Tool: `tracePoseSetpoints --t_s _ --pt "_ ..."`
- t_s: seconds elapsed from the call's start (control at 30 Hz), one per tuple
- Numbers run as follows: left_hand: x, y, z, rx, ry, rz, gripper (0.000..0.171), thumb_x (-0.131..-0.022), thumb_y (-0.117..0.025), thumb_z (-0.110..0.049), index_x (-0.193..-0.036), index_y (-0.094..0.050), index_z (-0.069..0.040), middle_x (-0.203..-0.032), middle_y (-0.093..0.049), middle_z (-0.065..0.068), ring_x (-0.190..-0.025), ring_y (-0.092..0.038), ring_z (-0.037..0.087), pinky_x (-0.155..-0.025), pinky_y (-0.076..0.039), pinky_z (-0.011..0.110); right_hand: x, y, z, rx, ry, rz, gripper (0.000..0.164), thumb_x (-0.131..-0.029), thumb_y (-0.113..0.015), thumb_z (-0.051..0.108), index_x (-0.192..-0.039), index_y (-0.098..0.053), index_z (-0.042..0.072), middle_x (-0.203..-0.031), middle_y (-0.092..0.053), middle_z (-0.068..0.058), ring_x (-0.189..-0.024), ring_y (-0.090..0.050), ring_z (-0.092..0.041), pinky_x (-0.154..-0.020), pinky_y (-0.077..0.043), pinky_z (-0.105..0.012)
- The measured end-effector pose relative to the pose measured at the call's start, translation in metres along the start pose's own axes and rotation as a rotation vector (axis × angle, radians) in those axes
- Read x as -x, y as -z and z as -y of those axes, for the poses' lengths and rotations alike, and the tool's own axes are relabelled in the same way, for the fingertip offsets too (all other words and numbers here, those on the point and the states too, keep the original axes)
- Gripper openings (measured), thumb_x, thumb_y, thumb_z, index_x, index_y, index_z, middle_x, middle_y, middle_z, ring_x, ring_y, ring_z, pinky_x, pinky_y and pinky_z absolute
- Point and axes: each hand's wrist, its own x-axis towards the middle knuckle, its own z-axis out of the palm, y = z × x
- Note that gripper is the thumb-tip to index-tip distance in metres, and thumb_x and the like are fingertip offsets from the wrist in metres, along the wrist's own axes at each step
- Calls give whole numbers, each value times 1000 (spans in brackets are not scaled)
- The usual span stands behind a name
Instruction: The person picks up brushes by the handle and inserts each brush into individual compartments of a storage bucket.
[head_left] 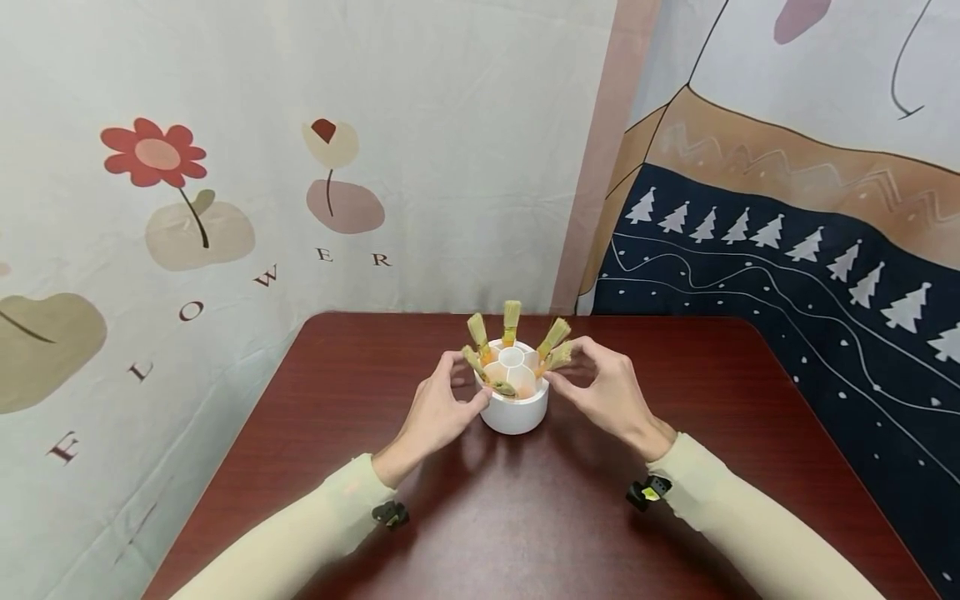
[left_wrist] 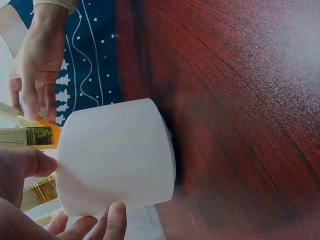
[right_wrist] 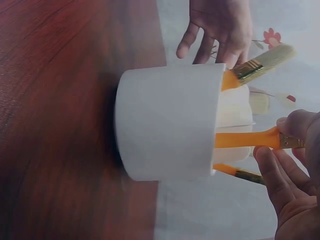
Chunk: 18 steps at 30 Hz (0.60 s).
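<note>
A round white brush holder (head_left: 513, 417) stands on the table, divided into compartments around a central ring. Several paintbrushes (head_left: 512, 320) stand in it, pale bristles up and fanned outward. With thumb and fingers, my right hand (head_left: 613, 395) pinches one paintbrush (right_wrist: 247, 139) near its metal ferrule on the holder's right side. That brush's orange handle reaches down inside the rim, its lower end hidden. On the left, my left hand (head_left: 442, 406) holds the white wall, thumb (left_wrist: 42, 163) by the rim and fingertips (left_wrist: 116, 216) against the side.
The dark red wooden table (head_left: 517, 517) runs under the holder and both forearms. A pale cloth with flower prints (head_left: 465, 150) hangs behind and to the left. At the right hangs a cloth with white trees (head_left: 705, 225) on dark blue.
</note>
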Motion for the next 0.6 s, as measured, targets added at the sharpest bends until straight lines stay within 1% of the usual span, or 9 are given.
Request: tracePoseSetpoints --t_s 0.17,0.33,0.47,0.6 --pt "1 -1 0 -8 6 -1 61 -101 -88 -28 -152 -60 -10 -144 -81 22 -132 -80 42 -107 -67 59 4 -7 -8 -11 -12 23 32 -95 -97 5 -119 -77 10 -117 -87 -9 -102 -91 -26 -89 -72 -31" --pt "2 -1 0 -4 8 -2 61 -101 -89 -27 -152 -60 -9 -145 -81 22 -132 -80 42 -108 -67 61 9 -13 -15 -21 -27 45 34 -93 -99 6 -119 -78 10 -117 -87 -9 -102 -91 -26 -89 -72 -31" --pt "2 -1 0 -5 10 -2 61 -101 -89 -27 -152 -60 -9 -145 -80 23 -132 -80 42 -110 -66 62 10 -14 -16 -27 -34 47 34 -93 -99 7 -118 -77 11 -116 -87 -8 -101 -91 -24 -89 -72 -30" --pt "2 0 -1 -9 13 -3 61 -101 -89 -27 -152 -60 -9 -145 -81 22 -132 -81 42 -111 -65 63 12 -12 -14 3 -31 56 36 -92 -100 8 -117 -75 14 -115 -86 -5 -99 -90 -18 -89 -71 -28"
